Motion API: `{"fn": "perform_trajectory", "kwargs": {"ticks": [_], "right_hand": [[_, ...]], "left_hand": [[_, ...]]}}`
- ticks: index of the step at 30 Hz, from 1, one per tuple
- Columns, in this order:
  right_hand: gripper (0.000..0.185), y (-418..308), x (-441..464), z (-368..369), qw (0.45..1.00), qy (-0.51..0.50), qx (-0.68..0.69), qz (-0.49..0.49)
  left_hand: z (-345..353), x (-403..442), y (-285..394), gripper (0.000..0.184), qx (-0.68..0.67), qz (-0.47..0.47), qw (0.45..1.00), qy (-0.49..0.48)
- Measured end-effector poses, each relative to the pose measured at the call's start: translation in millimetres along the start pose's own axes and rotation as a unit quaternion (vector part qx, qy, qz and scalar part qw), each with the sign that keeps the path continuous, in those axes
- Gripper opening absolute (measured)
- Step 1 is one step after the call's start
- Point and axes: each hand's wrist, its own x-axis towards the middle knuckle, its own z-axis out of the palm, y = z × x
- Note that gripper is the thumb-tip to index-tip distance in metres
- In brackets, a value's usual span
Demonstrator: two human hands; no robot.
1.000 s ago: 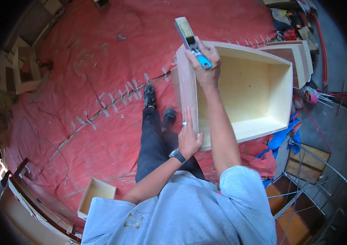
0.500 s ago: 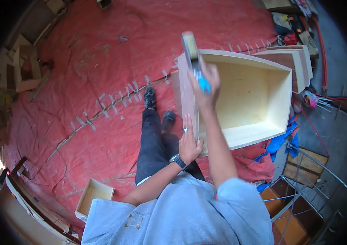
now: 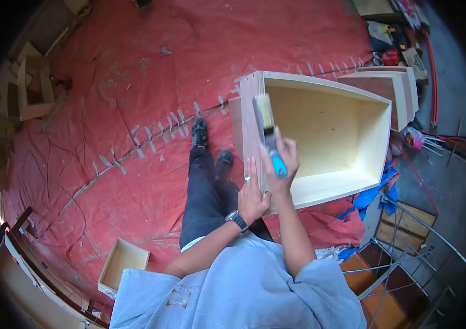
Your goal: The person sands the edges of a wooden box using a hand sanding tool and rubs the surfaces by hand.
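Note:
My right hand [image 3: 283, 159] is closed around a paintbrush [image 3: 266, 118] with pale bristles, a dark ferrule and a blue handle end. The bristles are over the near-left board of a pale wooden box [image 3: 320, 140]; whether they touch it I cannot tell. This open-topped box stands before me, slightly to the right, its inside bare. My left hand [image 3: 253, 198] lies on the box's lower left edge, fingers stretched along the board and thumb apart. It wears a ring and a wristwatch.
Red sheeting [image 3: 134, 98] with taped seams covers the floor. A small wooden drawer [image 3: 123, 266] lies at lower left. Curved wooden panels [image 3: 386, 90] stand behind the box. Lower right, a metal wire frame [image 3: 389, 263] stands near wooden boards. Another open box [image 3: 35, 88] is at far left.
My right hand has brought the paintbrush down towards me along the box's left board. My left hand stays on the edge. The view has shifted slightly.

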Motion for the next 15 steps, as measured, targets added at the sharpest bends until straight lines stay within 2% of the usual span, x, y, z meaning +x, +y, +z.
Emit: {"fn": "perform_trajectory", "kwargs": {"ticks": [2,4,7,11,13,15], "right_hand": [[0.06,-15,109,35,0.996,-0.044,-0.036,0.072],[0.059,-2,141,55,0.999,0.019,0.041,-0.023],[0.058,-1,123,47,1.0,0.012,0.011,0.004],[0.066,0,29,4,1.0,-0.018,-0.016,-0.001],[0.066,-2,-17,-13,0.999,-0.028,-0.046,0.008],[0.066,-5,-32,-19,0.999,-0.032,0.002,0.043]], "left_hand": [[-5,0,4,0.12,0.004,-0.02,1.0,-0.008],[-15,6,10,0.121,0.01,-0.048,0.998,-0.025],[-9,-1,2,0.122,0.013,-0.007,1.0,-0.003],[-10,-1,2,0.122,-0.001,-0.053,0.998,-0.039],[-12,1,1,0.122,-0.003,-0.046,0.998,-0.038],[-12,3,-1,0.122,-0.007,-0.03,0.999,-0.029]]}}
